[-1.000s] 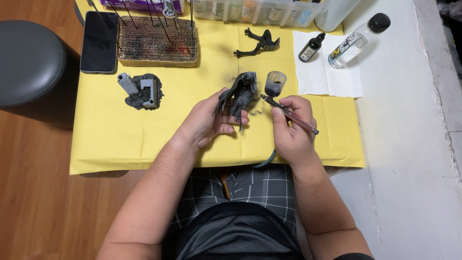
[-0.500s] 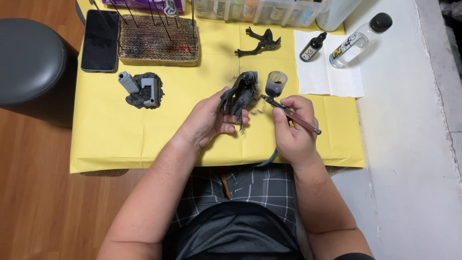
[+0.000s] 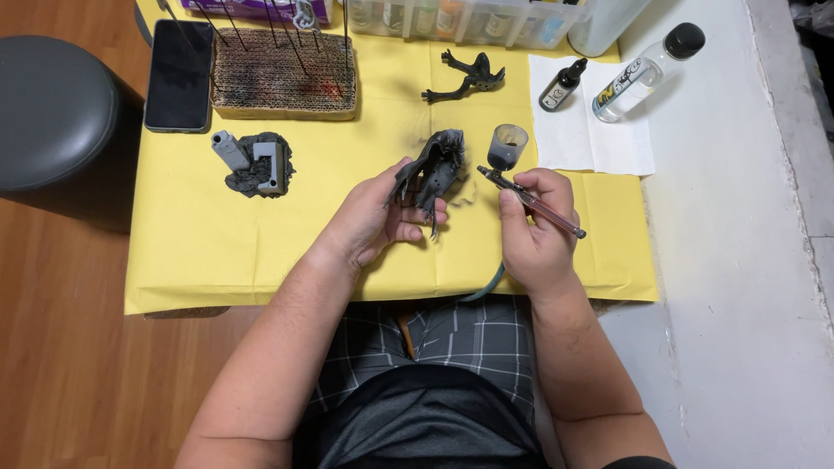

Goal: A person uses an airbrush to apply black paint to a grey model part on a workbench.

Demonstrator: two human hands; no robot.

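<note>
At the centre of the frame, over a yellow paper sheet [image 3: 217, 252], the left hand [image 3: 369, 221] closes its fingers around a dark grey model figure [image 3: 433, 169], while the right hand [image 3: 532, 230] pinches an airbrush [image 3: 530, 198] whose tip points at the figure from just beside it. The figure looks wholly dark-coated, as do a rocky base piece [image 3: 254, 162] at left and a smaller part [image 3: 465, 78] above, so only the base coat seems done. The airbrush cup's contents, the fine detail of the figure and the bottle row cut off along the top edge are hard to make out.
</note>
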